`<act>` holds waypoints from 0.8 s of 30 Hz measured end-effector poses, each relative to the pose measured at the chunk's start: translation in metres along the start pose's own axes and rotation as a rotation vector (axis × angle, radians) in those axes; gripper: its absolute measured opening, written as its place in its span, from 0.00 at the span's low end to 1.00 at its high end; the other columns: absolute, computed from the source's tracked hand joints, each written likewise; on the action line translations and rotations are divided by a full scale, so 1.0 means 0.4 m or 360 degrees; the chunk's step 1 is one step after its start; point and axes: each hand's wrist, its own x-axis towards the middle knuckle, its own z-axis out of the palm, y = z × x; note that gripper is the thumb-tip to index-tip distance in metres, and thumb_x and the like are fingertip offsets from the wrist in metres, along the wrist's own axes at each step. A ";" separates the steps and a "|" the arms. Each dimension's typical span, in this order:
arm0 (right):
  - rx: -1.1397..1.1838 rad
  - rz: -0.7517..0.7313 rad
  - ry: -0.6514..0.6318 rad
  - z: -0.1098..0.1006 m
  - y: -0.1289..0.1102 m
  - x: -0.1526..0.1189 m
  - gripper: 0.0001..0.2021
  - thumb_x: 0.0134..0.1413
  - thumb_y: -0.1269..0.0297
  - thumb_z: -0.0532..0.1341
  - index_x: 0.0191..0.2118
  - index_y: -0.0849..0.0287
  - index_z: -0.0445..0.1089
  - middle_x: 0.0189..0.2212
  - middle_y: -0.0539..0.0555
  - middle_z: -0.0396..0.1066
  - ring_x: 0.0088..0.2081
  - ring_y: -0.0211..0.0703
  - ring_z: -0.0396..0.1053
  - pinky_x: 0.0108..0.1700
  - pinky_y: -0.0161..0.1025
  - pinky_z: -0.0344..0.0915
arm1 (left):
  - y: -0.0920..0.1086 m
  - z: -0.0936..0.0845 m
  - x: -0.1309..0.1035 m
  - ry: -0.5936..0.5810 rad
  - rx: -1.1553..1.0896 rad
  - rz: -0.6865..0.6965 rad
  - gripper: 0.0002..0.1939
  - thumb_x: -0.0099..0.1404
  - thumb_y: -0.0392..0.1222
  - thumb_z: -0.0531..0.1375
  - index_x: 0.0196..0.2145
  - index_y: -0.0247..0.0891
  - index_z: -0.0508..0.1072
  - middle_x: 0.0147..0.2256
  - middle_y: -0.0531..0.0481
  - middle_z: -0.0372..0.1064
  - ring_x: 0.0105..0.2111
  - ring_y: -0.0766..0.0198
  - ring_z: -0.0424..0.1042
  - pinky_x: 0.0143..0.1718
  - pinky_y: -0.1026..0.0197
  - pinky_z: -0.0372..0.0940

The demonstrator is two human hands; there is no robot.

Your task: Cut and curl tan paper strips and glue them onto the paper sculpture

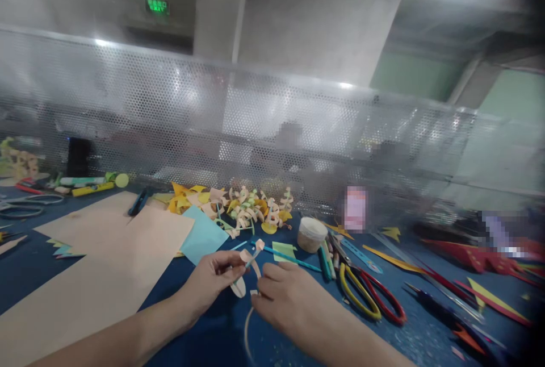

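Observation:
In the middle of the head view, a small curled peach paper piece (246,256) is pinched between the thumb and fingers of my left hand (210,276). A pale rounded paper end (239,287) hangs below those fingertips. Close by on the right, my right hand (283,293) has its fingers closed on a thin pale paper strip (247,333), whose tail curves down toward the table. A section of strip arcs between the two hands. My right fingertips are partly hidden behind the knuckles.
Large peach paper sheets (110,259) and a light blue sheet (202,235) lie left. Behind sit curled paper pieces (242,208) and a perforated metal screen (170,105). A white tub (311,233), scissors with yellow and red handles (360,293), and a dark pen-like tool (438,307) lie right.

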 end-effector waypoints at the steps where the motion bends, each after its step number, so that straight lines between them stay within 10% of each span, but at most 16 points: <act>1: 0.0079 0.0001 0.0003 -0.010 -0.008 0.016 0.04 0.49 0.72 0.61 0.26 0.60 0.69 0.24 0.52 0.71 0.33 0.44 0.65 0.29 0.38 0.59 | -0.007 -0.001 0.002 -0.0018 -0.0017 0.0030 0.13 0.48 0.44 0.64 0.31 0.35 0.75 0.29 0.49 0.72 0.33 0.58 0.68 0.36 0.61 0.60; 13: 0.0866 0.0653 -0.0334 -0.094 0.069 0.172 0.05 0.36 0.70 0.60 0.24 0.61 0.73 0.17 0.49 0.69 0.21 0.36 0.63 0.20 0.30 0.54 | -0.014 -0.006 -0.014 -0.0131 0.0240 0.0213 0.06 0.51 0.38 0.62 0.28 0.37 0.68 0.30 0.50 0.70 0.34 0.57 0.68 0.33 0.62 0.59; 24: 0.1713 0.1133 -0.0657 0.029 0.171 0.147 0.08 0.46 0.64 0.59 0.21 0.60 0.66 0.16 0.44 0.62 0.15 0.29 0.54 0.16 0.28 0.49 | -0.027 -0.006 -0.001 -0.0159 -0.0066 0.0155 0.21 0.50 0.41 0.65 0.33 0.42 0.53 0.25 0.56 0.71 0.24 0.68 0.64 0.28 0.66 0.55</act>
